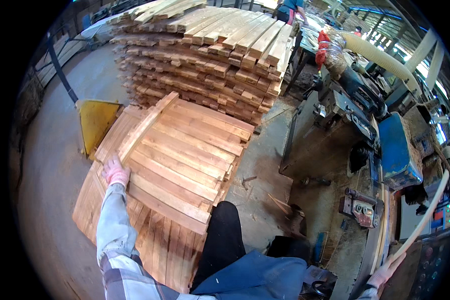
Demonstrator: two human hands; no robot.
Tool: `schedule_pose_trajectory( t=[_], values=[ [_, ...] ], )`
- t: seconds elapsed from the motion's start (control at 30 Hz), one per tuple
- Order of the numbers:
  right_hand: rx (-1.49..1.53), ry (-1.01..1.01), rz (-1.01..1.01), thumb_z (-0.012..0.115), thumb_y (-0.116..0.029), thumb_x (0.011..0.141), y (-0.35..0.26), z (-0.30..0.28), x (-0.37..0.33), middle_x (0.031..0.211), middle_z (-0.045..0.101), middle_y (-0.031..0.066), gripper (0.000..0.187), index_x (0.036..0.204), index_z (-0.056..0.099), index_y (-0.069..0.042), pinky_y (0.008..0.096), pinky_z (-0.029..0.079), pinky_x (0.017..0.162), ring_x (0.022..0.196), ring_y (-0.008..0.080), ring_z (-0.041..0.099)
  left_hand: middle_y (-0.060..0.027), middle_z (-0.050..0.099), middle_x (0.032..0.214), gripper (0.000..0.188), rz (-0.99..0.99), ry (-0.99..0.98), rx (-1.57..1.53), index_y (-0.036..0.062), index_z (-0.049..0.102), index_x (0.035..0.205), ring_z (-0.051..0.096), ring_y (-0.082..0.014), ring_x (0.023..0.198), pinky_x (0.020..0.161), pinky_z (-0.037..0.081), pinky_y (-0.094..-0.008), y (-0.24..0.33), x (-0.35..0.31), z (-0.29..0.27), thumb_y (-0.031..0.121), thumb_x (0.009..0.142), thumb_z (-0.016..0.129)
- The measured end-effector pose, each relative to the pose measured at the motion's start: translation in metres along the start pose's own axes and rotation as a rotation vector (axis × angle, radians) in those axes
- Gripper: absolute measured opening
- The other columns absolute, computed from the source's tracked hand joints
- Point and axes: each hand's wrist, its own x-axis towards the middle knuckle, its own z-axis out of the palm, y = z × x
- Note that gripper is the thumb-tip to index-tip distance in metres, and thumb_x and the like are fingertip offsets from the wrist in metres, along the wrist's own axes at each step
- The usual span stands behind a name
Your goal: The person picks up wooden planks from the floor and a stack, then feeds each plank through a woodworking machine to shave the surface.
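Observation:
My left hand (pixel 116 172), in a pink and white glove, grips the near end of a wooden board (pixel 147 125). That board lies slantwise across a layer of planks (pixel 185 155) placed side by side on a low stack. At the lower right, my right hand (pixel 385 272) is closed round the lower end of a long, thin wooden strip (pixel 425 216). The strip rises tilted beside the machine, its upper end near the blue housing. Part of the right hand is hidden behind the strip.
Behind the low stack stands a taller pile of planks (pixel 200 65). A yellow metal piece (pixel 97 125) with a dark bar is at its left. On the right are a woodworking machine (pixel 330 125), a blue housing (pixel 400 150) and a pale hose (pixel 380 52). A person (pixel 290 10) stands far back.

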Motion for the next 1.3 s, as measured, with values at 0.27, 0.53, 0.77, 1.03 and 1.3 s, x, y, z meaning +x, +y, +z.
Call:
schedule_pose_trajectory(
  t=[0.27,0.53,0.77,1.03,1.3],
  values=[
    [-0.218,-0.351,-0.062,0.055,-0.016,0.107,-0.007,-0.074,-0.074,0.16,0.045,0.0187,0.058,0.16,0.036,0.0,0.0358,0.037,0.118,0.143,0.0279,0.047,-0.0217,0.052,0.153,0.097,0.176,-0.049,-0.108,0.0162,0.033,0.162,0.054,-0.039,0.138,0.114,0.045,-0.0435,-0.055,0.038,0.021,0.034,0.08,0.082],
    [-0.597,-0.582,-0.148,0.06,-0.023,0.104,-0.067,-0.221,-0.18,0.138,0.061,0.032,0.044,0.136,0.063,0.007,0.0503,0.041,0.114,0.131,0.0475,0.055,-0.0217,0.063,0.141,0.088,0.278,-0.218,-0.608,0.0014,0.04,0.157,0.064,-0.0337,0.126,0.106,0.052,-0.0404,0.01,-0.062,0.007,0.028,0.085,0.083],
    [-0.641,-0.533,-0.607,0.061,-0.027,0.102,-0.043,-0.145,-0.094,0.13,0.065,0.0323,0.044,0.13,0.067,0.006,0.054,0.048,0.104,0.118,0.0501,0.06,-0.0087,0.066,0.124,0.07,0.163,-0.568,-1.56,0.0004,0.046,0.153,0.065,-0.0173,0.104,0.09,0.056,-0.0307,0.052,-0.252,-0.031,0.022,0.094,0.077],
    [-0.46,-0.592,-0.468,0.06,-0.011,0.101,-0.004,-0.003,0.001,0.148,0.058,0.0206,0.048,0.146,0.055,0.004,0.0378,0.037,0.118,0.138,0.0315,0.053,-0.0142,0.039,0.163,0.096,0.661,-0.748,-1.818,0.0019,0.021,0.166,0.037,-0.0214,0.148,0.121,0.034,-0.0331,0.129,-0.443,-0.062,0.024,0.091,0.078],
    [0.4,-0.92,0.151,0.061,-0.005,0.093,-0.12,-0.072,-0.12,0.137,0.059,0.0169,0.076,0.163,0.03,-0.002,0.0324,0.048,0.104,0.12,0.0238,0.06,-0.0224,0.058,0.145,0.124,1.484,-1.237,-1.246,0.0166,0.001,0.169,0.059,-0.0315,0.131,0.108,0.048,-0.0341,0.206,-0.619,-0.145,0.042,0.081,0.085]
  ],
)
